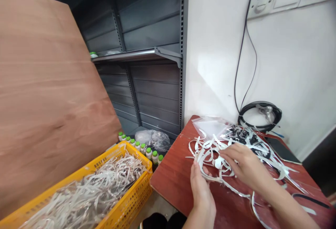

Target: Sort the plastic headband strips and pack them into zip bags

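Note:
A tangle of thin white strips (210,155), glossy like plastic, lies on the reddish-brown wooden tabletop (178,183). My left hand (201,194) rises from the bottom edge with its fingers gathered on the near side of the tangle, gripping some strips. My right hand (244,162) comes in from the lower right, its fingertips pressed together on the strips. Part of the tangle is hidden under that hand. Just behind the tangle lies a clear plastic bag (210,127).
To the left stands a yellow plastic crate (131,155) heaped with pale strips (86,194). Beyond it are green-capped bottles (148,153) and a bagged bundle (153,140) by a grey metal shelf (154,92). A large wooden board (47,96) leans at far left. A black cable coil (259,115) and a phone (282,150) sit on the table.

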{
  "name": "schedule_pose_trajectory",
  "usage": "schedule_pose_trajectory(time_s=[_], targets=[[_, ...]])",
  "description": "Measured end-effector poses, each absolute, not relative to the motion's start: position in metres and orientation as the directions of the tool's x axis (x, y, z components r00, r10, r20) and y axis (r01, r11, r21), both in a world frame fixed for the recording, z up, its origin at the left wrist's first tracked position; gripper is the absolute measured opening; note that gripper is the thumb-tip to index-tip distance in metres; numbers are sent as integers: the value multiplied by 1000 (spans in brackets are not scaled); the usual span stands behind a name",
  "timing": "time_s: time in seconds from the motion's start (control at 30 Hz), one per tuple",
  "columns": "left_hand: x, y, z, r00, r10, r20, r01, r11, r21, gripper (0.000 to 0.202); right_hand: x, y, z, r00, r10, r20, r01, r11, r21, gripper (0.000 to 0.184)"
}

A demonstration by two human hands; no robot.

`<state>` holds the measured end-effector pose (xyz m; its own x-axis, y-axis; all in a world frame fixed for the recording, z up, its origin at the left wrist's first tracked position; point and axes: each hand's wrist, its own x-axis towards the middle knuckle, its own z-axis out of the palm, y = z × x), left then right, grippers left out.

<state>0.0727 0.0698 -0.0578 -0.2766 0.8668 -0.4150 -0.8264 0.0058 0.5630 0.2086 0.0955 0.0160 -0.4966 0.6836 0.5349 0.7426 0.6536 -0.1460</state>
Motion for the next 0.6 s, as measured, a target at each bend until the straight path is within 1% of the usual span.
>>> schedule_pose_trajectory(time_s=[0.07, 0.13, 0.23, 0.3, 0.4, 0.5, 0.6], targets=[[72, 70, -55, -246, 868, -431, -848, 23, 530, 33, 226, 107, 17, -438, 740, 510, 817, 564, -117, 23], [72, 70, -52, -231, 871, -433, -861, 25, 509, 30, 236, 116, 12, -436, 801, 410, 857, 509, -83, 23], [72, 69, -48, -243, 885, -397, -853, -1, 521, 28, 234, 125, -5, -471, 849, 241, 870, 492, -32, 25], [71, 68, -48, -250, 888, -386, -848, -9, 530, 29, 227, 128, -18, -485, 855, 181, 870, 492, 7, 29], [72, 69, -49, -234, 885, -402, -852, 12, 523, 27, 219, 131, -34, -487, 862, 143, 872, 488, 34, 31], [71, 70, -51, -227, 883, -410, -850, 26, 526, 25, 219, 135, -39, -467, 872, 148, 881, 474, -12, 29], [71, 70, -53, -232, 871, -433, -843, 42, 536, 30, 224, 139, -35, -442, 880, 171, 888, 457, -53, 27]])
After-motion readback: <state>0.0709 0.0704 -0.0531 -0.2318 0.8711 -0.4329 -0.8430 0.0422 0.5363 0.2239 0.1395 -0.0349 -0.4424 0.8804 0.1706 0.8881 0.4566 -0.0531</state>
